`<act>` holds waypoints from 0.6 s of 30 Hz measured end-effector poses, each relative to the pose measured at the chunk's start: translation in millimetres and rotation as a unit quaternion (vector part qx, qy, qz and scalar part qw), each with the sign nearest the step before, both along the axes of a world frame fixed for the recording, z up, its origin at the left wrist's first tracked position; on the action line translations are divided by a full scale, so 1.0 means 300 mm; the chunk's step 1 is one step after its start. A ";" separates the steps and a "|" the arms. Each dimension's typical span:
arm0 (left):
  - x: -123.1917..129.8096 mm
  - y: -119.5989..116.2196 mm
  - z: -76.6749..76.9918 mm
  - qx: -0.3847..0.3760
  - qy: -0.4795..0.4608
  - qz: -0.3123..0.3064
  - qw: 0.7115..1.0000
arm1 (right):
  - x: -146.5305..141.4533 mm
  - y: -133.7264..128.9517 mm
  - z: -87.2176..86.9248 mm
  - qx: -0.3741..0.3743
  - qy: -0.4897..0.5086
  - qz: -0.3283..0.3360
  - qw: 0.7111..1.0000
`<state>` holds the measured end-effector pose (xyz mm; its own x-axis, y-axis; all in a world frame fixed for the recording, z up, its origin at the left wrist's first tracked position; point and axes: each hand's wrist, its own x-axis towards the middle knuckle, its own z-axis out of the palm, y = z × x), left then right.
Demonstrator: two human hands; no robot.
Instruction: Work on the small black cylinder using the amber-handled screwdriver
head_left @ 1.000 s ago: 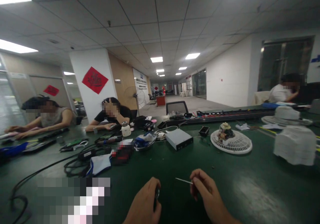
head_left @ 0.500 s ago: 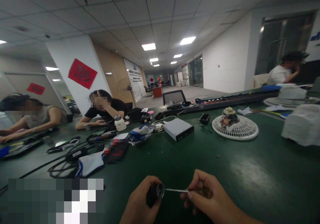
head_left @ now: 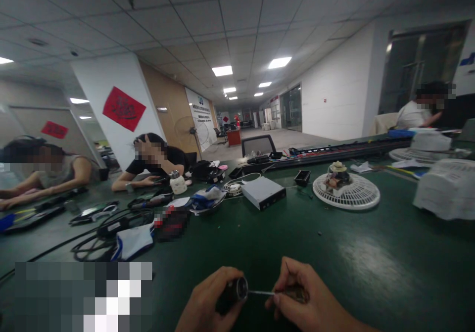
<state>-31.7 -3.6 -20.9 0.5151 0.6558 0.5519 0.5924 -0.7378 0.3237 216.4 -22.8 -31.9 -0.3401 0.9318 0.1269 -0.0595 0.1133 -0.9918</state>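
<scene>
Low in the middle of the head view, my left hand (head_left: 208,297) is wrapped round a dark cylindrical part (head_left: 236,292). Its round open end, with a shiny rim, faces right. My right hand (head_left: 306,290) grips a screwdriver (head_left: 297,294) by its brownish, see-through handle. The thin metal shaft points left, and its tip meets or lies just in front of the cylinder's open end; contact is hard to tell. Both hands are held above the green table (head_left: 267,243). My left fingers hide most of the cylinder's body.
Beyond my hands lie a grey disc drive (head_left: 264,191), a small black box (head_left: 302,177) and a white fan grille with motor (head_left: 347,191). A white housing (head_left: 445,188) stands right. Cables (head_left: 107,233), cloths (head_left: 135,243) and a white bottle (head_left: 178,182) lie left. Several people sit around.
Both hands, with the cylindrical part and the screwdriver, sit slightly lower in view. The cylinder has shifted a little right and the screwdriver handle a little left. My grips are the same.
</scene>
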 end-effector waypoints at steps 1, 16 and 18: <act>0.000 0.001 0.000 0.000 0.001 -0.004 1.000 | 0.002 -0.002 0.002 -0.003 0.002 0.013 1.000; 0.007 -0.009 0.006 -0.031 0.009 -0.009 0.999 | 0.011 -0.004 -0.012 -0.003 0.034 0.051 0.998; 0.010 -0.012 0.007 -0.034 0.016 -0.017 0.999 | 0.013 -0.008 -0.002 0.002 0.047 0.064 0.997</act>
